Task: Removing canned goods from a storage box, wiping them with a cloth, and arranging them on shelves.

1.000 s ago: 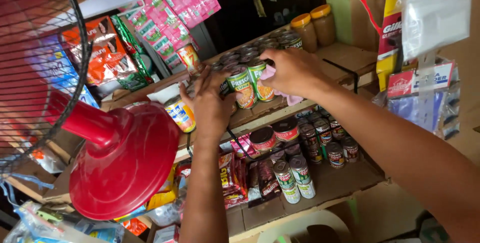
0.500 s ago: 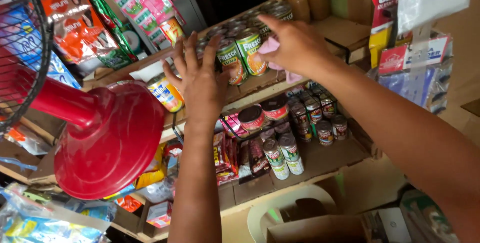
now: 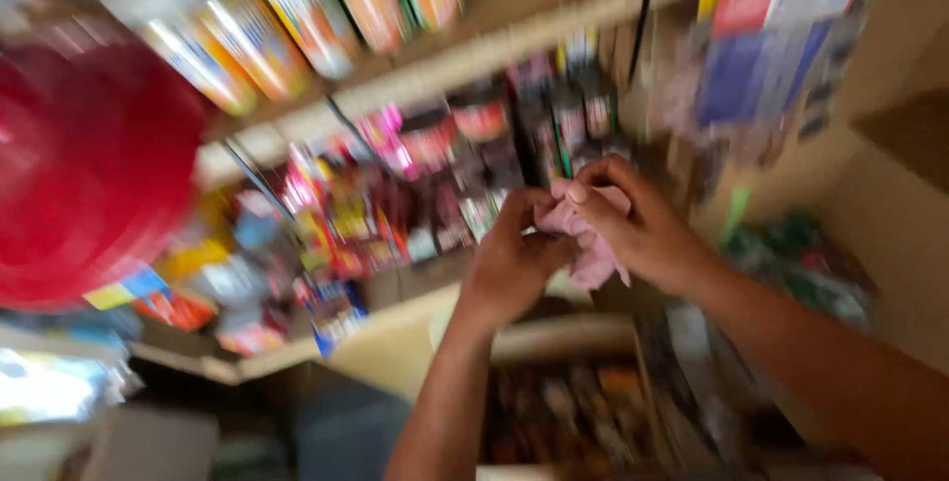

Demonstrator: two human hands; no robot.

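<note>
Head view, heavily motion-blurred. Both hands are meeting in front of the lower wooden shelf [image 3: 415, 293], sharing a crumpled pale pink cloth [image 3: 593, 259]. The right hand [image 3: 633, 229] is pinching the cloth's upper edge with curled fingers; the left hand [image 3: 514, 259] is closing on its left side, fingers wrapped in, though the exact grip is smeared. The cloth is held clear of the shelves, touching no goods. Above, colourful labelled tin cans [image 3: 297, 16] are lying in a row on the upper shelf; small dark jars [image 3: 479, 120] are standing below. A red round plastic fan base [image 3: 84, 170] is filling the left. Cloth in hand and bunched; no surface is being wiped.
</note>
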